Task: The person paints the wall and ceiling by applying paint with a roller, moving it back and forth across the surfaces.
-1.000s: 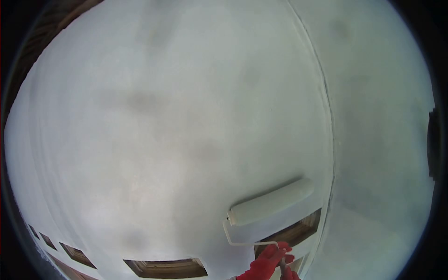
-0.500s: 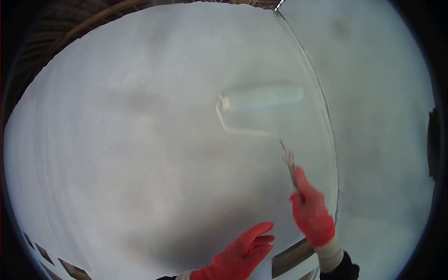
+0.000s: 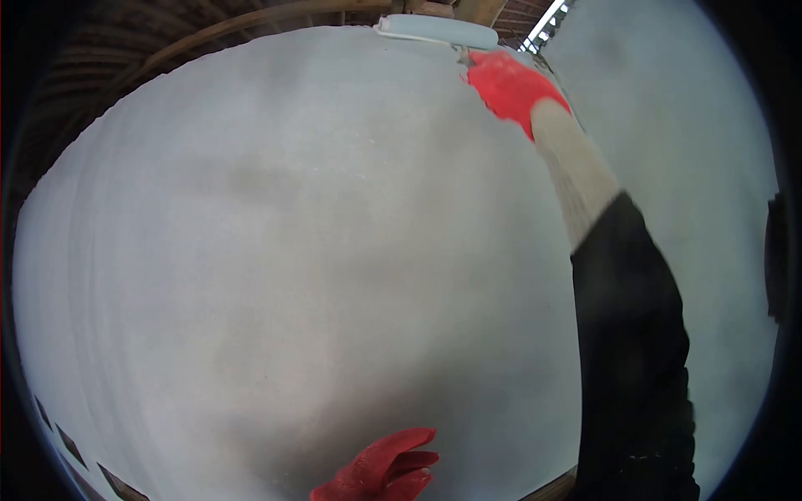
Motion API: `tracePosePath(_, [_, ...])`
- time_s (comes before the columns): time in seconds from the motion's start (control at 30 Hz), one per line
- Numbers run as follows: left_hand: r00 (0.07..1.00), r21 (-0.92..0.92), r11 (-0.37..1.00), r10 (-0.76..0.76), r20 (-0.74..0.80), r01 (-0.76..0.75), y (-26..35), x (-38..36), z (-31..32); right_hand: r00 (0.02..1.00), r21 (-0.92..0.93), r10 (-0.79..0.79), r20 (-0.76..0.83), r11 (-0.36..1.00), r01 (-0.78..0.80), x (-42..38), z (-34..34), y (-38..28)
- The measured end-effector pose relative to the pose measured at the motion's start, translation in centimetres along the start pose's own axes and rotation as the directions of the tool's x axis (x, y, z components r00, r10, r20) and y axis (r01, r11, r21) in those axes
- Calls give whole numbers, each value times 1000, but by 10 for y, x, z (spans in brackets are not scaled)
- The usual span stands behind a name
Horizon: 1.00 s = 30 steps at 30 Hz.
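Note:
A paint roller [image 3: 439, 31] with a pale, coated sleeve lies level along the top edge of the white wall [image 3: 317, 250]. My right hand [image 3: 511, 88], in a red glove, is closed around its handle, with the arm stretched far up. Most of the handle is hidden by the glove. Low in the view, my left hand [image 3: 380, 469] wears a red glove too and holds nothing. Its fingers are slightly bent and apart, in front of the wall.
Above the wall runs a curved wooden beam [image 3: 276, 17] under a dark slatted roof [image 3: 92, 71]. A second pale wall [image 3: 685, 192] meets the first at a corner on the right. Dark openings [image 3: 71, 444] show at lower left.
My right hand has carried the paint roller from mid-wall up to the wall's top edge, the arm now extended. My left hand has shifted a little left and down.

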<state>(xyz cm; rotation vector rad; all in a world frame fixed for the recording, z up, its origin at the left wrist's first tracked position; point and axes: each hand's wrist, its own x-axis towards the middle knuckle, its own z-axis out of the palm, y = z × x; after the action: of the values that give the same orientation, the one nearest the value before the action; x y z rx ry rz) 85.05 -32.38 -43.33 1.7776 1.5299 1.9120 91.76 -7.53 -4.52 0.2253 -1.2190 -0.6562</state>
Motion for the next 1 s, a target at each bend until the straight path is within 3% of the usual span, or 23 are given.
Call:
tracePosePath(0.03, [1000, 0, 1000, 3, -8, -3, 7, 3, 0, 966, -54, 106, 237, 994, -96, 29, 1, 4])
tracePosePath(0.07, [997, 11, 1000, -4, -79, 5, 15, 7, 1, 866, -130, 213, 453, 976, -173, 48, 1, 4])
tracePosePath(0.1, [989, 19, 1000, -14, -150, 17, 20, 9, 0, 867, -124, 207, 454, 978, -168, 56, -1, 4])
tracePosePath(0.17, [989, 22, 1000, -13, -145, 16, 20, 9, -5, 861, -266, -159, 482, 910, 317, 68, -1, 8])
tracePosePath(0.2, [991, 32, 999, -5, -135, 9, 19, 7, -9, 740, -469, 171, 651, 857, 214, 83, 15, -4])
tracePosePath(0.23, [992, 42, 999, 6, -128, 0, 16, 4, -13, 741, -465, 164, 651, 858, 219, 87, 41, 10])
tracePosePath(0.3, [993, 69, 997, 26, -118, -18, 11, -4, -20, 897, -260, 215, 385, 958, -118, 88, 88, 37])
tracePosePath(0.33, [992, 68, 997, 27, -125, -18, 7, -8, -21, 863, -139, 323, 389, 947, -291, 85, 83, 27])
tracePosePath(0.37, [990, 90, 995, 59, -130, -48, 2, -12, -22, 861, -135, 320, 395, 947, -290, 79, 80, 17])
tracePosePath(0.43, [989, 97, 993, 73, -128, -61, -3, -17, -20, 856, 141, 478, 197, 850, -507, 62, 75, 2])
tracePosePath(0.5, [982, 190, 977, 128, -139, -100, -6, -20, -17, 869, 124, 440, 226, 872, -474, 44, 65, -2])
tracePosePath(0.57, [987, 159, 987, 62, -146, -39, -11, -25, -14, 868, 109, 412, 278, 884, -454, 12, 40, -18])
tracePosePath(0.63, [988, 132, 991, 13, -153, 8, -25, -28, -8, 768, 434, 500, 401, 634, -640, -29, -18, -59])
tracePosePath(0.7, [987, -27, 1000, -3, -160, -1, -42, -37, 3, 740, 435, 604, 296, 605, -667, -79, -67, -106])
tracePosePath(0.73, [967, -26, 1000, 7, -254, -14, -48, -37, 18, 725, 495, 604, 331, 543, -678, -107, -67, -98])
tracePosePath(0.77, [967, -42, 999, -37, -252, 27, -54, -38, 25, 708, 549, 605, 365, 475, -688, -139, -67, -87])
tracePosePath(0.83, [986, -168, 974, -161, -40, 152, -72, -38, 34, 776, 608, 567, 275, 523, -598, -213, -111, -122])
tracePosePath(0.87, [983, -95, 979, -179, 36, 182, -81, -37, 42, 769, 477, 583, 262, 614, -628, -248, -130, -137])
tracePosePath(0.93, [971, -174, 958, -215, 102, 230, -110, -38, 66, 623, 425, 622, 475, 458, -781, -321, -178, -171])
tracePosePath(0.97, [961, -242, 935, -221, 167, 258, -123, -38, 79, 576, 405, 566, 590, 410, -818, -364, -202, -184])
tracePosePath(1.0, [958, -251, 930, -230, 173, 269, -133, -43, 95, 557, 369, 543, 629, 422, -828, -400, -229, -205])
